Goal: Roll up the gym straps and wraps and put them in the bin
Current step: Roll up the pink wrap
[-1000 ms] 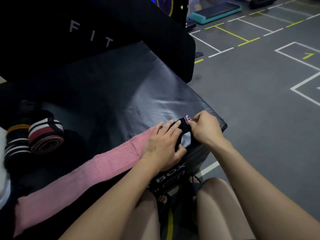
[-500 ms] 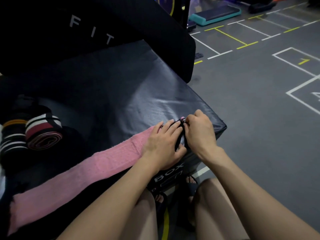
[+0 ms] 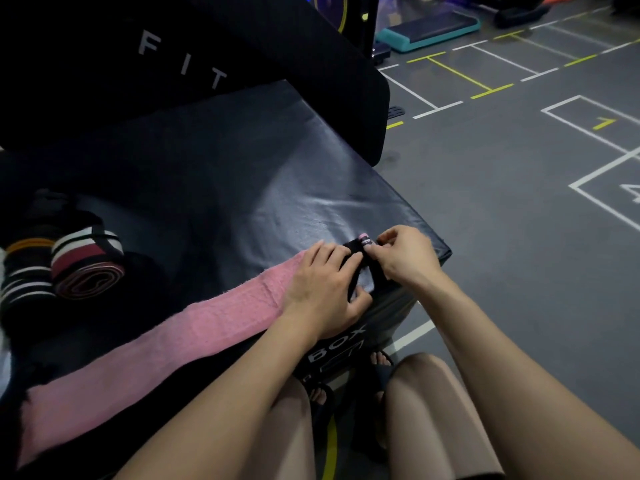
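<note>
Fingertips: our right hand (image 3: 403,256) pinches the wrap's black end (image 3: 363,242); our left hand (image 3: 325,284) presses flat, thumb tucked under.
Wrap: pink wrap (image 3: 173,341) stretched along the box (image 3: 242,188).
Risk: loose first turn, we'd get a crooked roll.
Bin: unseen.

Single view, head-worn wide-angle camera. Looks forward and steeply down from above the person's own knees. Close range: both forearms enter from the bottom edge; left hand (image 3: 323,284) and right hand (image 3: 403,258) sit just below centre. Beyond the grip: black padded box (image 3: 242,188); right of it: marked gym floor (image 3: 519,209).
</note>
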